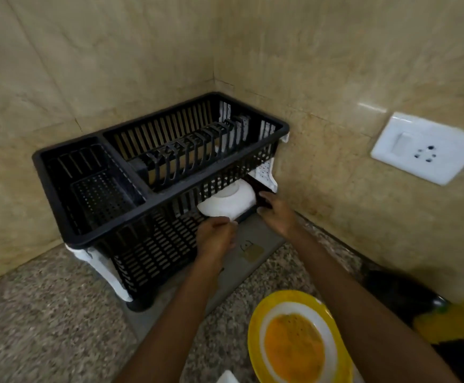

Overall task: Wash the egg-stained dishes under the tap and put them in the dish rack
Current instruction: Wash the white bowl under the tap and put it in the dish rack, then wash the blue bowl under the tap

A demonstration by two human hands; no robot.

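Left hand (215,239) pinches the near rim of a white dish (226,201) half inside the lower tier of the black dish rack (153,172); right hand (276,214) rests at its right edge, grip unclear. Dish likely rigid, wet, slippery, breakable: hold by the rim.

A white dish (226,201) lies in the black rack (100,230), lower tier.

There is one black dish rack (142,214) with two tiers, one white dish (225,201), one yellow plate (255,327) with egg, one grey mat (253,261), one white wall socket (427,147) with one switch, and two hands: left hand (215,239), right hand (277,214).
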